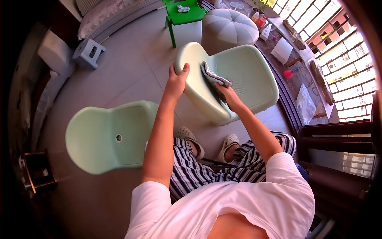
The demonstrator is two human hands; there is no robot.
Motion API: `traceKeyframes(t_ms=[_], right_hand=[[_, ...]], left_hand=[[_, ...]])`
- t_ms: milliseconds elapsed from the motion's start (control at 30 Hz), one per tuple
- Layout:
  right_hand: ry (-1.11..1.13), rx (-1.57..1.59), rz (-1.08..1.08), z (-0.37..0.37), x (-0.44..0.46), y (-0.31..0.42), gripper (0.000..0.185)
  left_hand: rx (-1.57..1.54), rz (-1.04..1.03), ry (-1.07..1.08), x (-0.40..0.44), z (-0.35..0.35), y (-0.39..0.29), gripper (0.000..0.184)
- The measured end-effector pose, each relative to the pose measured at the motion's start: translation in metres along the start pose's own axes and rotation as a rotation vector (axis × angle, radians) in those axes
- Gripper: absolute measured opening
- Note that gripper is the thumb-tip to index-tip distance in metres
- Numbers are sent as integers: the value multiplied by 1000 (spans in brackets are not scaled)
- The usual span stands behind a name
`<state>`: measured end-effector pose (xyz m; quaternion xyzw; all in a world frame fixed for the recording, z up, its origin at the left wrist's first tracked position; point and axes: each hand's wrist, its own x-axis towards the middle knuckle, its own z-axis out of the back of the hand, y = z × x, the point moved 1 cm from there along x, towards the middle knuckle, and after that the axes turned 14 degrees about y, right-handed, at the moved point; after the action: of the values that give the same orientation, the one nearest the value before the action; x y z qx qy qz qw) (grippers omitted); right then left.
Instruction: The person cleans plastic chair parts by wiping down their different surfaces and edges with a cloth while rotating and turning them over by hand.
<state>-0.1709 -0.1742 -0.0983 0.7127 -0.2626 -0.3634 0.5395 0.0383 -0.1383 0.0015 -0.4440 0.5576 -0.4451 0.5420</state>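
Observation:
A pale green plastic chair [248,65] stands in front of me, its backrest turned to my left. My left hand [177,81] grips the outer edge of that backrest, thumb over the rim. In my right hand [229,95] is a grey cloth [215,75], pressed against the inner side of the backrest near the seat; some of the fingers are hidden behind the cloth and hand. A second pale green chair [95,135] of like shape is at my left, partly covered by my left forearm.
Behind the chair stand a round grey pouf [230,26] and a green stool [185,15] with a crumpled scrap on it. A grey step stool [89,51] is at the far left. Dark sliding-door rails [284,103] run along the right, with a balcony beyond.

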Motion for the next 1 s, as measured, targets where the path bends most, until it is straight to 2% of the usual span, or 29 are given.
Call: traceKeyframes(t_ms=[33, 67, 100, 133, 167, 200, 233, 300, 333, 400, 433, 467, 533, 567, 667, 767, 833, 900, 933, 967, 1000], right_hand=[[64, -41, -9, -12, -16, 29, 38], [198, 97, 165, -24, -22, 42, 35], [277, 82, 229, -35, -23, 51, 28], [327, -196, 395, -57, -33, 87, 30], [375, -486, 677, -61, -21, 87, 35], [393, -568, 753, -70, -13, 96, 40], [367, -606, 672, -79, -6, 104, 45], [229, -754, 744, -72, 42, 91, 50], [100, -751, 732, -66, 66, 81, 51], [-110, -686, 694, -41, 113, 54, 54], [-114, -443, 617, -27, 132, 37, 56], [-108, -369, 397, -6, 150, 7, 57], [-105, -266, 221, 3, 130, -16, 57], [-111, -312, 247, 10, 131, -37, 58], [-78, -224, 196, -8, 106, -32, 58], [77, -362, 558, -61, 61, 38, 49], [229, -700, 674, -90, 37, 78, 43], [295, -720, 746, -100, 34, 90, 42], [270, -683, 740, -96, 41, 85, 42], [247, -647, 734, -89, 53, 77, 42], [128, -664, 733, -79, 69, 60, 43]], left_hand=[[-79, 2, -6, 0, 4, 4, 73], [-160, 3, -13, 0, 6, 6, 74], [-194, 49, -38, 0, 5, 5, 75], [-255, -34, 74, 10, 12, 23, 74], [-313, -116, 186, 20, 18, 39, 74], [254, -284, 66, 3, 9, 32, 72], [-56, -35, 127, -1, 4, 18, 68], [-344, -168, 24, 16, 1, 21, 61], [-205, -152, -46, 24, 9, 35, 61], [-180, -44, -40, 19, 16, 32, 60], [-208, -4, -48, 9, 12, 18, 60], [-214, 15, -61, 7, 13, 15, 60], [-190, 45, -63, -1, 13, 7, 61], [-172, 74, -68, -2, 15, 5, 61], [-98, 49, -56, 4, 22, 13, 62], [-156, 32, 9, 10, 30, 17, 62], [-182, 68, 25, 8, 27, 13, 56], [128, 26, 64, 3, 30, 15, 55], [-107, 100, 43, -1, 25, 3, 54], [-246, 64, 2, 5, 29, 12, 54], [-261, 34, 8, 10, 36, 23, 56]])
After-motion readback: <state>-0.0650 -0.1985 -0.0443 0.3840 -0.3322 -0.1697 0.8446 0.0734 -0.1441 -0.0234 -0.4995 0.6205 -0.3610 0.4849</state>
